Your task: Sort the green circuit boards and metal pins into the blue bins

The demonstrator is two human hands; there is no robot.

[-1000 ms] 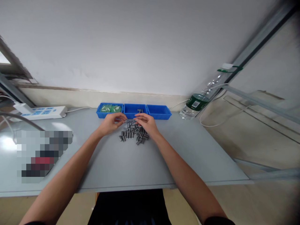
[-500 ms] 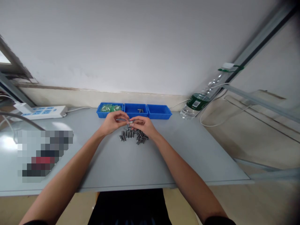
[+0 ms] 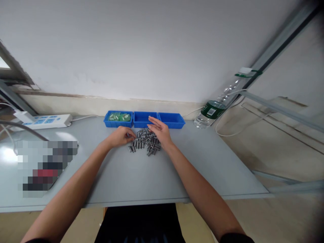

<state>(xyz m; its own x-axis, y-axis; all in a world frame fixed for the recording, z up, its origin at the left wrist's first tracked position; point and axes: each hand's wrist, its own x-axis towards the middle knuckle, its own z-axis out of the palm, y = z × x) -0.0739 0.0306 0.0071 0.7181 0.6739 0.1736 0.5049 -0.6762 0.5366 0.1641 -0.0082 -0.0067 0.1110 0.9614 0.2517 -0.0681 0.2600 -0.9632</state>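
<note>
A pile of small grey metal cylinders lies on the grey table. At its left edge my left hand is closed, thumb and fingertips together near a cylinder; what they pinch is too small to make out. My right hand is above the right side of the pile, fingers stretched apart and holding nothing, its fingertips in front of the middle blue bin. That hand hides part of the bin's inside. The left blue bin holds green material with small pale pieces.
A third blue bin stands at the right of the row. Farther right a plastic bottle leans by a metal frame. A white power strip with cables and a blurred dark object are at the left.
My hands have moved apart. The right one has opened and shifted up and right toward the middle bin; the left has dropped slightly to the pile's left edge.
</note>
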